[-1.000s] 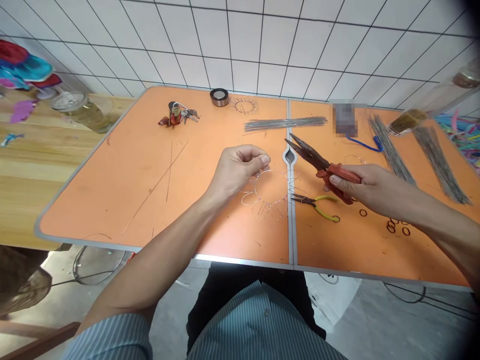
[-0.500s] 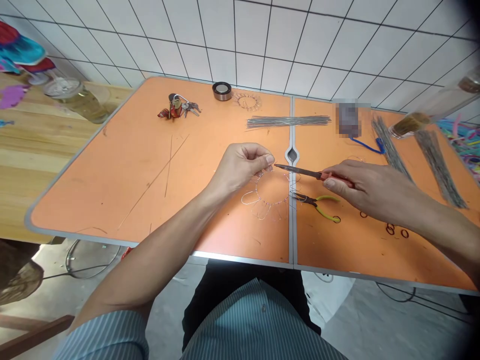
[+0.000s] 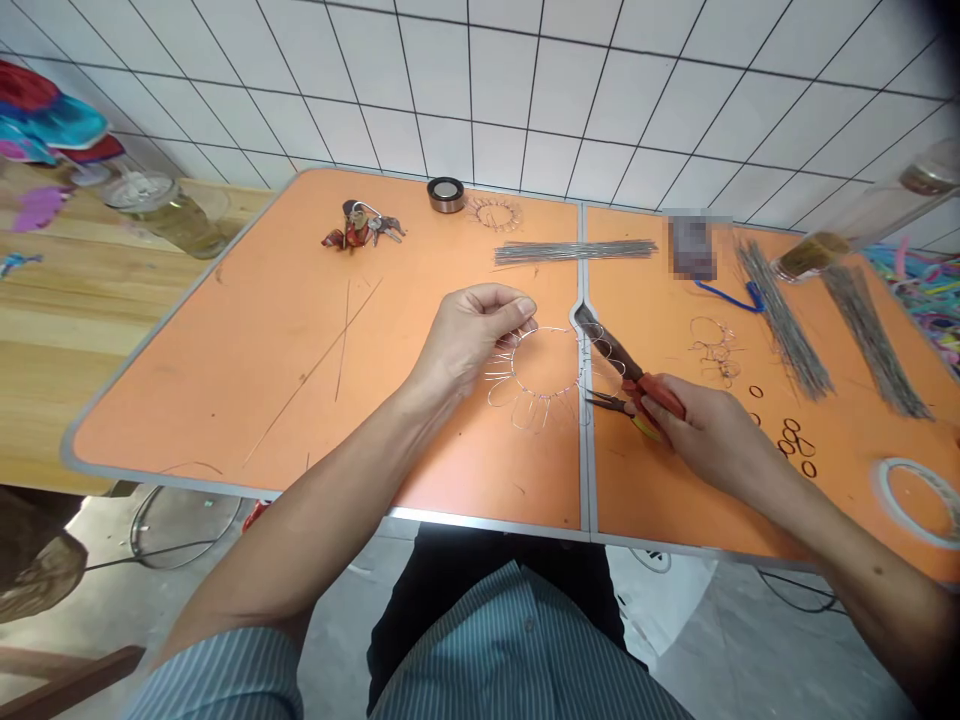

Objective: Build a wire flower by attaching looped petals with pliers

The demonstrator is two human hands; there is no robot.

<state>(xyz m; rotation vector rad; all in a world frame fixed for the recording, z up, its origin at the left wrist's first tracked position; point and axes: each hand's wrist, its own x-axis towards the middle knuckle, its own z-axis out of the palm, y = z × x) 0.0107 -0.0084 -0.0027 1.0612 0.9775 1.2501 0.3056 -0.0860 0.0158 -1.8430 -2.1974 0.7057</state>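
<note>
My left hand (image 3: pixel 480 325) is closed in a pinch on the upper left of a thin wire ring (image 3: pixel 546 393) that has wire loops standing out around it. In my right hand (image 3: pixel 701 425) is a pair of red-handled pliers (image 3: pixel 634 370), its fingers wrapped round the handles. The dark jaws point up and left, just right of the ring, near the table's seam. Partly under the pliers and hand lies a yellow-handled pair of pliers (image 3: pixel 611 402) on the orange table (image 3: pixel 420 440).
A bundle of straight wires (image 3: pixel 576 252) lies behind my hands, with a second wire ring (image 3: pixel 495 213) beyond. Keys (image 3: pixel 364 225) sit back left. More wire bundles (image 3: pixel 784 320), small dark rings (image 3: pixel 791 435) and a tape roll (image 3: pixel 892 500) are at right.
My right hand has moved down and back toward me, and the red-handled pliers have swung to a steeper slant. The jaws are farther from my left hand, which still pinches the wire ring.
</note>
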